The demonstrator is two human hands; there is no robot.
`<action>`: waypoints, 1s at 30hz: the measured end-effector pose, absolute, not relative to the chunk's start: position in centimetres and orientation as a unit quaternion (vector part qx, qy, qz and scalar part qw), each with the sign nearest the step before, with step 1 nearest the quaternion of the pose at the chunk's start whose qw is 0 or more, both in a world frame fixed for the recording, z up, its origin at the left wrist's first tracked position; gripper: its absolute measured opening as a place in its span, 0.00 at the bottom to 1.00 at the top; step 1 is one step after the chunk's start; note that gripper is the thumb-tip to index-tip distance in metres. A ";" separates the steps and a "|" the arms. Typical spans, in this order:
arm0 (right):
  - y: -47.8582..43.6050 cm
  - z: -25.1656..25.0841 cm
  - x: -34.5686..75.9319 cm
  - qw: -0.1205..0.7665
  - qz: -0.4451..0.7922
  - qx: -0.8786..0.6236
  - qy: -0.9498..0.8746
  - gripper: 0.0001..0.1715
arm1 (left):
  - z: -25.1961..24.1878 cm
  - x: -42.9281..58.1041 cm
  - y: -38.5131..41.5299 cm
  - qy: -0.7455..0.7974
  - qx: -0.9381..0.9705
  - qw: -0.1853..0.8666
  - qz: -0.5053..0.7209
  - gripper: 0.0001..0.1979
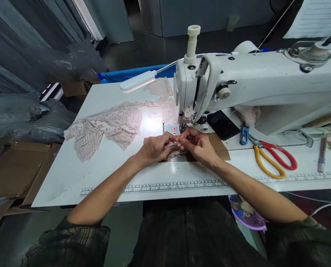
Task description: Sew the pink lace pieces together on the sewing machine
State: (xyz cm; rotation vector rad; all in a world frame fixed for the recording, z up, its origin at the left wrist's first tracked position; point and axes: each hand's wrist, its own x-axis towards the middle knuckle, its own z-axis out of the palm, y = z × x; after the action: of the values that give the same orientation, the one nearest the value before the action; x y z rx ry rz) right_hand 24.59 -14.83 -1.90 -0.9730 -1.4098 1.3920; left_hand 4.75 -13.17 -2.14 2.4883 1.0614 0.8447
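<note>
Just in front of the needle area of a white sewing machine [249, 81], both hands meet over a small piece of pale lace [174, 151]. My left hand [156, 149] is closed, its thumb and fingers pinching the lace from the left. My right hand [200, 146] pinches the same piece from the right, fingertips almost touching the left ones. The fingers cover much of the lace. A long run of pale lace pieces [107, 126] lies spread on the table to the left and behind the needle.
Scissors [275, 157] with red and yellow handles lie right of my hands, beside blue thread snips [244, 134] and a black phone [223, 125]. A lit lamp [139, 81] hangs over the white table [71, 178]. Cardboard boxes [20, 167] stand left; a purple basket [250, 218] sits below.
</note>
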 end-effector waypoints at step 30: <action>-19.4 0.7 26.3 0.483 0.607 -0.302 -0.554 0.13 | 2.8 4.5 -17.2 0.313 0.837 0.426 0.142 0.11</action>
State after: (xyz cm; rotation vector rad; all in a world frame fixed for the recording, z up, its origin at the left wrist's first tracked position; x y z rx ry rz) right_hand 26.34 -19.38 0.70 -0.7366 -1.3502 1.4777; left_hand 4.45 -17.19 2.83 2.0920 0.7829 0.3552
